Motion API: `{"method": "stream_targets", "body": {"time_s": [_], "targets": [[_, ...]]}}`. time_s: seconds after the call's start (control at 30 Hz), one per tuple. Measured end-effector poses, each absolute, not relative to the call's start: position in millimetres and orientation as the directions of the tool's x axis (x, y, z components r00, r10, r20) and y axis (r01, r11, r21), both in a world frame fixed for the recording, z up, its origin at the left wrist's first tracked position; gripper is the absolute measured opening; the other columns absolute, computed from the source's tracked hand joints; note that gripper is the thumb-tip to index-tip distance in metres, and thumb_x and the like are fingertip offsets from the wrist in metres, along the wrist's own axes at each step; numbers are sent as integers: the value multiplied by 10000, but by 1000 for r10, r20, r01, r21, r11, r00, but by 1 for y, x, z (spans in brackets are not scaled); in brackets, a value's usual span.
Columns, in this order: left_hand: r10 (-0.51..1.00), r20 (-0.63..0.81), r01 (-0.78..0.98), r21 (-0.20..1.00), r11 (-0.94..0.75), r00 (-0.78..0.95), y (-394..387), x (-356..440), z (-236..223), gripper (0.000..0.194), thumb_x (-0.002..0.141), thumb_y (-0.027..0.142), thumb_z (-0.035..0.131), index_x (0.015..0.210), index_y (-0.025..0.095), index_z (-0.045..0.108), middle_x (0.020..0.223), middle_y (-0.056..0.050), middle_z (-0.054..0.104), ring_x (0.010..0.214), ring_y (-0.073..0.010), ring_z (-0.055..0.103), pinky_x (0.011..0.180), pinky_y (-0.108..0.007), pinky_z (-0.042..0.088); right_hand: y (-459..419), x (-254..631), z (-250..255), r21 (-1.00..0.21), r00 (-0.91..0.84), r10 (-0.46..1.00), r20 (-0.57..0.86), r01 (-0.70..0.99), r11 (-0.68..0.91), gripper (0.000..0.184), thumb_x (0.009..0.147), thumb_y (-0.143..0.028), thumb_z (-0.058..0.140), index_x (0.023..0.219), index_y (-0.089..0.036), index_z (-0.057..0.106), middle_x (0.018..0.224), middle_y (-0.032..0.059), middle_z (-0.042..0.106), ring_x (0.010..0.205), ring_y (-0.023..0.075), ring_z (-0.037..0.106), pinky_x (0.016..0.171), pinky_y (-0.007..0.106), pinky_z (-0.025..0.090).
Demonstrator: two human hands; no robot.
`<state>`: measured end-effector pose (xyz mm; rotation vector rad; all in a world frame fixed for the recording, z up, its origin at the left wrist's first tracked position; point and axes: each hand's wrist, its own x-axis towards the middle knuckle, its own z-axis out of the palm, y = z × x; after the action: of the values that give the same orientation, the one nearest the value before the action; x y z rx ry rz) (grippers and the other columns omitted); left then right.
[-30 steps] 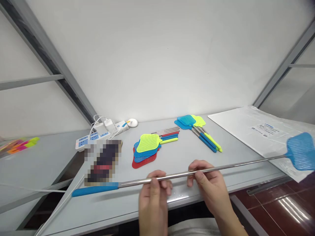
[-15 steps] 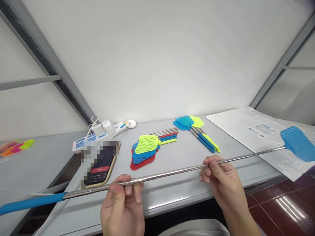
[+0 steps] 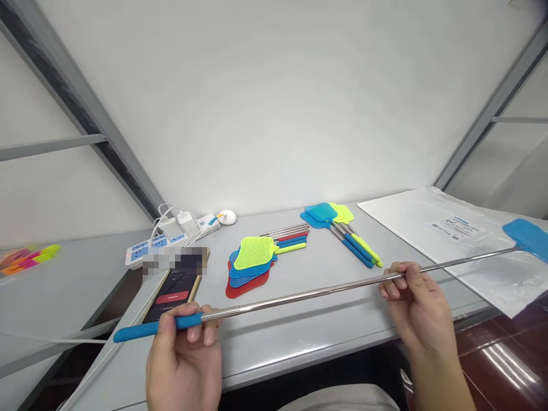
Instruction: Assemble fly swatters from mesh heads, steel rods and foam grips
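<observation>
A blue fly swatter with a long metal telescopic rod (image 3: 299, 297) spans the view above the table's front edge. My left hand (image 3: 186, 348) is closed on its blue grip near the rod. My right hand (image 3: 422, 308) pinches the rod farther along, toward the blue paddle (image 3: 528, 238) at the far right. Behind the rod lies a stack of swatter paddles, yellow-green (image 3: 256, 253) on top, blue and red (image 3: 246, 289) below, with handles and metal rods beside it. Farther right rests a group of assembled blue and yellow-green swatters (image 3: 349, 237).
A phone (image 3: 175, 288) lies at the left, before a power strip (image 3: 156, 245) with chargers and white cables. A white plastic bag (image 3: 411, 222) with a label covers the table's right side. Blurred coloured items (image 3: 29, 260) are at the far left.
The swatter has shifted right relative to the table. My left hand has moved left, from the metal rod onto the blue grip; my right hand has moved right, still pinching the rod.
</observation>
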<state>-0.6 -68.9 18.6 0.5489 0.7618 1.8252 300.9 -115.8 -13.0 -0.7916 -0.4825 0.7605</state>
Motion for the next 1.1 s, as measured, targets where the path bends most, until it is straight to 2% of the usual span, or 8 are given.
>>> {"method": "stream_targets", "body": {"time_s": [0.1, 0.2, 0.33, 0.5, 0.73, 0.93, 1.03, 1.1], "targets": [[915, 3, -675, 674, -299, -403, -70, 6, 20, 154, 869, 284, 653, 777, 161, 634, 583, 60, 378, 505, -61, 350, 537, -157, 425, -115, 292, -15, -788, 651, 752, 100, -410, 459, 193, 844, -382, 728, 821, -208, 648, 682, -35, 455, 545, 74, 416, 556, 237, 462], [922, 21, -667, 684, -296, -387, -77, 26, 12, 205, 827, 350, 731, 789, 167, 649, 578, 67, 401, 491, -50, 355, 552, -160, 451, -112, 271, -18, -822, 607, 782, 139, -370, 433, 188, 816, -378, 756, 808, -218, 658, 682, -34, 492, 523, 73, 405, 625, 283, 507], [979, -76, -662, 747, -70, -188, -91, 51, -4, 291, 829, 475, 722, 846, 186, 688, 544, 66, 415, 474, -57, 411, 636, -250, 527, -109, 241, -24, -848, 423, 892, 162, -403, 345, 132, 845, -356, 728, 822, -233, 687, 708, -15, 544, 542, 82, 445, 591, 266, 460], [973, 13, -627, 763, -158, -229, -90, 41, -5, 281, 814, 443, 747, 836, 166, 697, 553, 49, 429, 514, -61, 432, 577, -186, 471, -113, 238, -30, -881, 264, 933, 246, -340, 328, 92, 866, -333, 707, 882, -250, 742, 653, -5, 539, 609, 120, 489, 574, 269, 397], [948, -61, -668, 724, -173, -312, -80, 25, 12, 252, 836, 408, 728, 843, 164, 665, 568, 64, 401, 470, -47, 378, 526, -161, 430, -118, 247, -24, -902, 235, 937, 256, -291, 320, 111, 851, -290, 720, 954, -260, 747, 788, 22, 622, 674, 143, 568, 649, 306, 453], [943, -125, -710, 690, -141, -309, -89, 40, 10, 264, 850, 446, 707, 833, 191, 642, 544, 89, 386, 414, -33, 330, 620, -206, 499, -118, 249, -19, -879, 191, 896, 400, -196, 434, 109, 840, -185, 718, 895, -272, 752, 725, 17, 612, 699, 157, 556, 618, 301, 423], [968, -152, -718, 695, -41, -202, -102, 64, 3, 340, 766, 510, 769, 770, 196, 640, 485, 90, 339, 429, -56, 386, 576, -223, 482, -120, 236, -15, -880, 111, 906, 408, -215, 423, 146, 813, -140, 734, 867, -274, 754, 750, 24, 636, 712, 164, 566, 629, 314, 432], [988, -129, -728, 685, 24, -89, -110, 78, 1, 355, 786, 522, 745, 742, 186, 639, 473, 86, 314, 420, -52, 355, 507, -201, 413, -120, 222, -14, -876, 56, 919, 391, -285, 390, 179, 792, -125, 750, 865, -288, 753, 761, 18, 645, 721, 165, 577, 637, 318, 444]]}}
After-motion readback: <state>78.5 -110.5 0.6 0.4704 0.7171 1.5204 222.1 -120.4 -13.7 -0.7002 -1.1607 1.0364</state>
